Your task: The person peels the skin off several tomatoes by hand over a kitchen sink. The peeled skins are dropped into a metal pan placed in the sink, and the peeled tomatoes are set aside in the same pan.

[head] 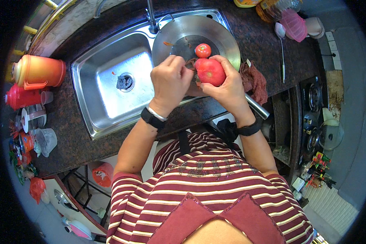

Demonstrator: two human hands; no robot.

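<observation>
My right hand (228, 85) grips a large red tomato (212, 73), its surface pale and dull as if peeled. Just left of it, my left hand (172, 80) is curled, thumb pressed against the fingers. Whether a bit of skin is pinched there cannot be made out. Both hands are above a wide metal wok (227, 36) that covers the right part of the sink. A smaller, glossy tomato (203, 50) lies inside the wok, beyond the held one. Scraps of tomato skin (168, 43) cling to the wok's inner side.
The steel sink basin (109, 61) is at left, with a drain (126, 82). A faucet (152, 24) rises behind. Beside the wok's handle (257, 106) lies a reddish-brown cloth (256, 80). Right stand a ladle (281, 33) and gas stove (312, 122); left, an orange jug (44, 71).
</observation>
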